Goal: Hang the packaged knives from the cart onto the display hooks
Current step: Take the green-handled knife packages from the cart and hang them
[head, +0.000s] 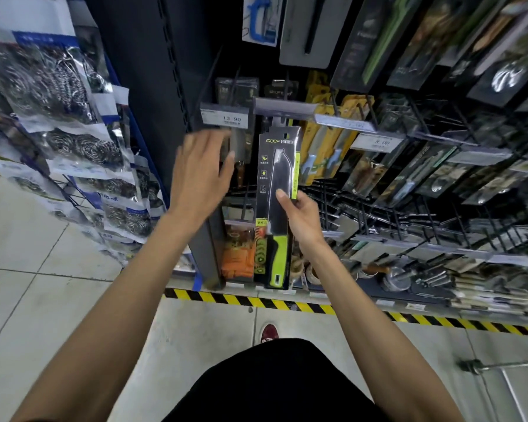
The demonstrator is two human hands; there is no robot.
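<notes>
A packaged knife (276,166) in a black card with a lime-green handle stands upright in front of the display. My right hand (302,219) grips its right edge at mid height, thumb on the front. The card's top sits just below a display hook with a grey label strip (282,106). My left hand (200,175) is raised to the left of the package with fingers spread and relaxed, holding nothing, near the price tag reading 13.90 (226,118). The cart's basket is out of view.
Hooks with other packaged knives (326,141) fill the rack to the right; several bare wire hooks (378,208) jut out lower down. Steel scourer packs (73,123) hang at left. Yellow-black floor tape (256,301) marks the shelf base. A metal bar (500,365) lies at lower right.
</notes>
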